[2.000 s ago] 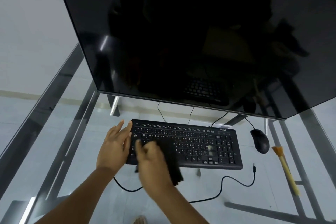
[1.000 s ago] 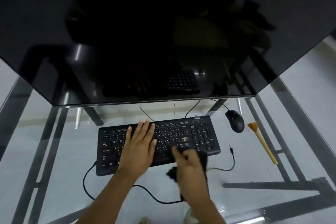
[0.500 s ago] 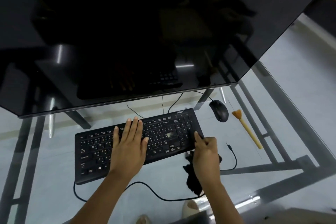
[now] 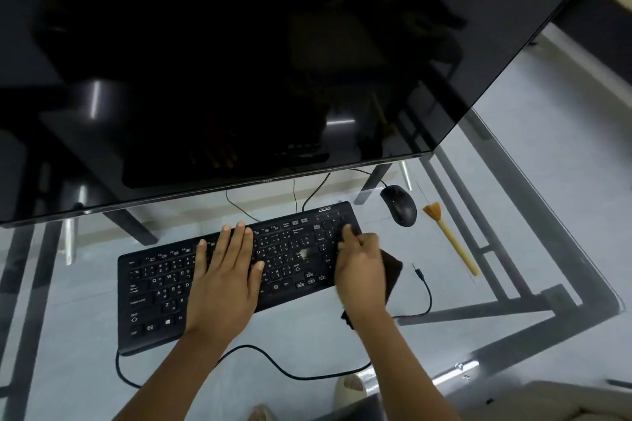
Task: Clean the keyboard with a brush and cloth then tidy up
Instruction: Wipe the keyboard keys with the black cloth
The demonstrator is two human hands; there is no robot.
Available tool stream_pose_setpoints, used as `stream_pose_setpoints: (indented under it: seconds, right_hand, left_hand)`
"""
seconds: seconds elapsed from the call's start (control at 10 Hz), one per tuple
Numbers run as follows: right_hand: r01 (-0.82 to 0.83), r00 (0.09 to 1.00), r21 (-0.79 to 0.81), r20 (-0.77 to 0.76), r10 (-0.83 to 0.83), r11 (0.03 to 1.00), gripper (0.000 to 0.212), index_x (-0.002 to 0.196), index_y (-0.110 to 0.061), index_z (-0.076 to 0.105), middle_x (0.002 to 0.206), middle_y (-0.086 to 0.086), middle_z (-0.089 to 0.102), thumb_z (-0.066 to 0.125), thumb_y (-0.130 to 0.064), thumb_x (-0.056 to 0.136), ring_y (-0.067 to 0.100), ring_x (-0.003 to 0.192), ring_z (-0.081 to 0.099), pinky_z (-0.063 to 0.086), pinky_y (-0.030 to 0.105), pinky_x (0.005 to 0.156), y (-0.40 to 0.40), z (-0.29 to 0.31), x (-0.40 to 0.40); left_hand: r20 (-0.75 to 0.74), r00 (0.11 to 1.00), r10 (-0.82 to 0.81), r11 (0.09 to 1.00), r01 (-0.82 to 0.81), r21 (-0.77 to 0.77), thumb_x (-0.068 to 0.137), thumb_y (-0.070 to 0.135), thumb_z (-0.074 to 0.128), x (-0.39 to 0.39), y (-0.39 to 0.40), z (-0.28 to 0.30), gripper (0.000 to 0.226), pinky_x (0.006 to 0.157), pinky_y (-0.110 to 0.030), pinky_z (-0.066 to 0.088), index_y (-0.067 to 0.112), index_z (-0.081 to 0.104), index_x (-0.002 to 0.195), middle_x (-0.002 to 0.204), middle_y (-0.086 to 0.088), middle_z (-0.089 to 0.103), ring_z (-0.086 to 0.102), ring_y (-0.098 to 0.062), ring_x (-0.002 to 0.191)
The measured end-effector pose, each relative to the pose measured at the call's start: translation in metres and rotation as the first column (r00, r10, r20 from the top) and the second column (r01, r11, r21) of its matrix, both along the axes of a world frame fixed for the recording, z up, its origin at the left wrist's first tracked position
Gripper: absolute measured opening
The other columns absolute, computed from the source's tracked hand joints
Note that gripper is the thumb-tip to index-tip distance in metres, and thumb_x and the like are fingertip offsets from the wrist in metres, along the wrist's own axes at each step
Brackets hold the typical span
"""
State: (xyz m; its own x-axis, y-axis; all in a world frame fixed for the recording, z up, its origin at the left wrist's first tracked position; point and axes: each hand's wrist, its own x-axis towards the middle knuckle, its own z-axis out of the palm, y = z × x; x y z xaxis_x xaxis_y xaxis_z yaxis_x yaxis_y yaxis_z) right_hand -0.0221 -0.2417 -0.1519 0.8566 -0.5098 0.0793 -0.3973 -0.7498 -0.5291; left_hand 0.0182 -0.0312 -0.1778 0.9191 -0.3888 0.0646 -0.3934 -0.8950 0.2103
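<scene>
A black keyboard (image 4: 160, 287) lies at a slant on the glass desk (image 4: 78, 383). My left hand (image 4: 224, 275) rests flat on its middle keys, fingers spread. My right hand (image 4: 359, 265) is over the number pad at the keyboard's right end, closed on a dark cloth (image 4: 391, 272) that hangs out below and to the right of the palm. A brush (image 4: 451, 241) with orange bristles and a yellow wooden handle lies on the glass to the right of the mouse, away from both hands.
A large dark monitor (image 4: 239, 61) overhangs the keyboard's far side. A black mouse (image 4: 399, 205) sits beside the keyboard's far right corner. The keyboard cable (image 4: 273, 369) loops near the desk's front edge, and a loose plug (image 4: 418, 272) lies right of the cloth.
My right hand has carried the cloth from the left part of the keyboard to its right end and up onto the number pad. My left hand shifted from the left edge to the middle keys.
</scene>
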Motion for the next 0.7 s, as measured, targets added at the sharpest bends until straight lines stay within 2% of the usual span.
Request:
stream_pose_setpoints:
  seconds: [0.1,0.2,0.3,0.4,0.5,0.6,0.7]
  right_hand:
    - [-0.085,0.995,-0.006,-0.043,0.085,0.996,0.036,0.119,-0.016,0.059,0.085,-0.022,0.04,0.034,-0.035,0.102,0.006,0.076,0.039,0.036,0.019,0.069,-0.003,-0.004,0.002]
    - [0.062,0.998,-0.032,-0.025,-0.063,0.998,0.027,0.119,-0.006,0.063,0.098,0.004,0.05,0.045,-0.016,0.101,0.02,0.065,0.051,0.047,0.026,0.063,-0.029,-0.001,0.022]
    - [0.069,0.998,-0.037,-0.002,-0.069,0.997,0.022,0.115,-0.001,0.064,0.1,0.016,0.054,0.051,-0.006,0.098,0.023,0.061,0.056,0.054,0.027,0.065,-0.018,0.001,0.034]
    - [-0.223,0.975,-0.146,-0.02,0.222,0.964,0.031,0.12,-0.003,0.065,0.098,0.018,0.06,0.063,-0.001,0.089,0.025,0.064,0.063,0.054,0.025,0.062,0.0,-0.002,0.029]
    - [-0.269,0.963,-0.193,-0.082,0.258,0.943,0.035,0.127,-0.012,0.061,0.107,0.015,0.059,0.055,-0.004,0.094,0.017,0.069,0.056,0.051,0.023,0.065,-0.028,-0.003,0.043]
    - [-0.022,0.998,-0.151,-0.064,0.013,0.988,0.03,0.126,-0.012,0.06,0.111,0.016,0.06,0.048,-0.011,0.099,0.013,0.074,0.052,0.046,0.017,0.076,-0.042,-0.005,0.058]
    - [-0.299,0.954,-0.128,-0.02,0.299,0.946,0.042,0.131,-0.009,0.058,0.11,0.017,0.057,0.056,0.0,0.09,0.024,0.086,0.064,0.055,0.028,0.08,0.003,-0.007,0.052]
  left_hand:
    - [0.001,1.0,-0.007,1.0,0.007,-0.002,0.099,0.042,0.021,0.001,0.0,0.0,0.058,0.117,-0.052,0.012,0.011,0.027,0.148,0.156,-0.004,0.023,0.01,-0.019,0.147]
    - [-0.003,1.0,-0.008,1.0,0.008,0.007,0.099,0.042,0.021,0.001,0.0,0.0,0.058,0.117,-0.052,0.012,0.011,0.026,0.148,0.157,-0.004,0.022,0.009,-0.019,0.147]
    - [0.001,1.0,-0.004,1.0,0.004,0.002,0.099,0.042,0.022,-0.001,0.001,0.001,0.058,0.117,-0.052,0.012,0.011,0.027,0.148,0.157,-0.004,0.023,0.009,-0.019,0.147]
    - [-0.002,1.0,-0.003,1.0,0.003,-0.011,0.099,0.042,0.022,0.0,0.002,0.0,0.058,0.117,-0.051,0.01,0.011,0.026,0.148,0.157,-0.003,0.023,0.008,-0.018,0.147]
    - [-0.008,1.0,-0.009,1.0,0.009,-0.007,0.099,0.043,0.022,0.0,0.002,0.001,0.058,0.118,-0.05,0.009,0.012,0.025,0.149,0.157,-0.002,0.022,0.006,-0.017,0.147]
    - [-0.006,1.0,-0.004,1.0,0.004,-0.007,0.099,0.042,0.023,0.0,0.002,0.001,0.058,0.118,-0.05,0.009,0.011,0.026,0.148,0.157,-0.002,0.022,0.006,-0.017,0.147]
    - [-0.007,1.0,-0.004,1.0,0.004,-0.002,0.099,0.042,0.024,0.0,0.002,0.001,0.058,0.118,-0.05,0.009,0.011,0.026,0.148,0.157,-0.002,0.022,0.006,-0.017,0.147]
